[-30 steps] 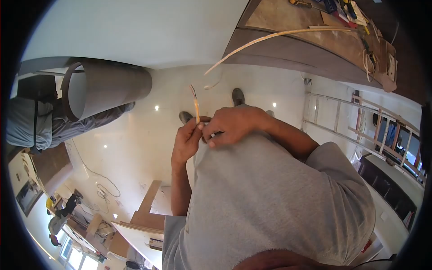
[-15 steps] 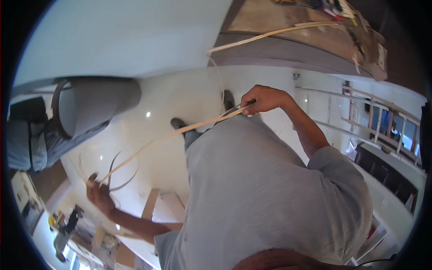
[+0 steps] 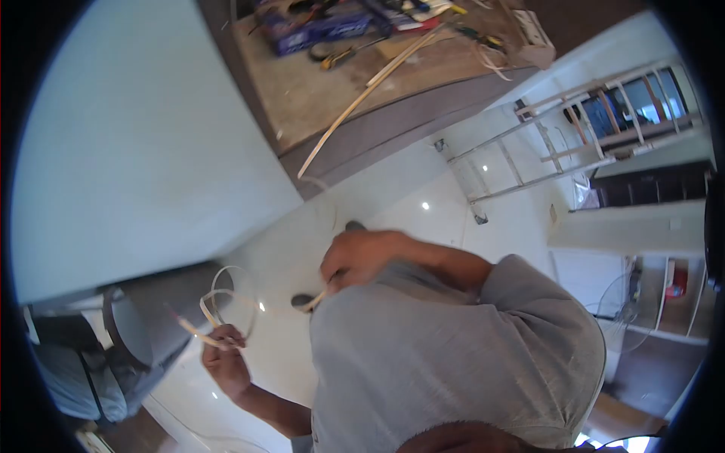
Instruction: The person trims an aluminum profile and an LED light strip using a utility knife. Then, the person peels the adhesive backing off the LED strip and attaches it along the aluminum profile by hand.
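In my left hand, at the lower left, the fingers are closed on a thin, pale, flexible strip. Part of this strip curls in loose loops above the fingertips. My right hand is closed in front of my body, somewhat blurred. A short length of pale strip shows below its fingers, by one shoe. Whether both hands hold one continuous strip cannot be made out. Other long pale strips lie on the workbench and stick out past its edge.
On the bench are a blue box, a tape roll and several tools. A ladder lies along the right. A large grey roll is at the left, near a light panel. Shelving stands at far right.
The view has turned towards the bench. My hands have come closer together. The strip that stretched between them is no longer seen taut, and its left part now stands up in loops.
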The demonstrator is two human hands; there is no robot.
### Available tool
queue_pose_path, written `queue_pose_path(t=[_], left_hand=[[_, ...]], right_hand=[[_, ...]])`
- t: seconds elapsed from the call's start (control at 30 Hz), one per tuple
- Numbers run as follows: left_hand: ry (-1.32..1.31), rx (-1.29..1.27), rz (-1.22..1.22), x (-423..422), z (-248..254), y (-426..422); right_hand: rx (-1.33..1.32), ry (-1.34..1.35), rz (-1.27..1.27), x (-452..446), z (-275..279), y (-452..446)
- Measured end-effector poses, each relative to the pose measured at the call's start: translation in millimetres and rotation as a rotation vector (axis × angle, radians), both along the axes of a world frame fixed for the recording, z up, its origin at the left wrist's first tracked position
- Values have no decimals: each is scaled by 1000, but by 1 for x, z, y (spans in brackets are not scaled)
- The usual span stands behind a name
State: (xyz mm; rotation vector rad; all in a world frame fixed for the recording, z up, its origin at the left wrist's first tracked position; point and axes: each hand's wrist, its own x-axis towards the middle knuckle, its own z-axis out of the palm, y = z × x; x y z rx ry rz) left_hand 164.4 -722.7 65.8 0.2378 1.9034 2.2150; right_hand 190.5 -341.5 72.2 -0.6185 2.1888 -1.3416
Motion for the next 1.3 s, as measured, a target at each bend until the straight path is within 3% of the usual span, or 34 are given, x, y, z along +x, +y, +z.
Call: queue_pose_path(t=[0.13,0.23,0.33,0.5,0.57,0.7,0.77,0.83,1.0,1.17,1.3], left_hand=[[-28,-143,-232,-4,-3,71],[-77,-195,-232,3,-7,98],[-224,-226,-288,8,2,95],[-239,-311,-273,18,13,64],[-174,-639,-372,13,37,51],[-75,-448,-167,10,41,-8],[192,-529,-81,2,52,-30],[150,-527,80,7,82,-29],[239,-295,184,7,120,-17],[178,-254,411,37,127,16],[115,-308,349,36,108,43]], right_hand=[[-98,33,-19,-8,16,-31],[-127,16,-92,-12,17,-35],[-105,19,-115,-15,9,-29],[-118,-137,-53,-2,-4,-10],[-73,-144,-24,2,-13,6],[-52,-156,-144,15,-35,52],[-77,-190,-239,22,-52,81],[-121,-223,-272,24,-58,111],[-30,-163,-321,21,-62,164],[15,-188,-209,-5,-67,181],[19,-138,-116,-38,-91,159]])
